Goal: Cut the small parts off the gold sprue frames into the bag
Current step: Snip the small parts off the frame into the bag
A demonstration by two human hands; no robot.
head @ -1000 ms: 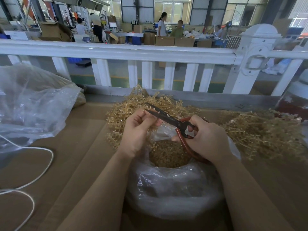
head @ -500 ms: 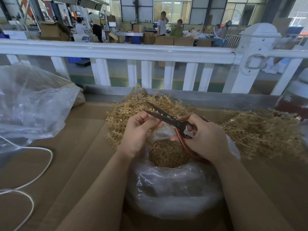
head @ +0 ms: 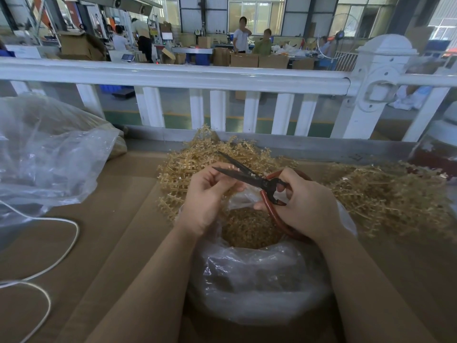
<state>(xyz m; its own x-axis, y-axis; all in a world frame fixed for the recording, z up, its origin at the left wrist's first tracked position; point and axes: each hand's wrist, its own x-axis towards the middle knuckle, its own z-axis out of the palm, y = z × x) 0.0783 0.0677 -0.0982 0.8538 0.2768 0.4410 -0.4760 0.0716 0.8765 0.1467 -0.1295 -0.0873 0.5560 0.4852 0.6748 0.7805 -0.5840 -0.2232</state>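
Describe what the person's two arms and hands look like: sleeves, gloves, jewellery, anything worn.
Both forearms are bare right to the bottom edge of the head view; no sleeve shows. The left hand and the right hand wear no gloves. No ring, watch, bracelet or tape is visible on the wrists or on the fingers that show. The nails look short and unpainted, though they are small in the picture.

Legible text: none. Cardboard boxes (head: 243,60) and machines in the background hall carry marks too small and blurred to read; nothing printed on the near bag (head: 257,280).
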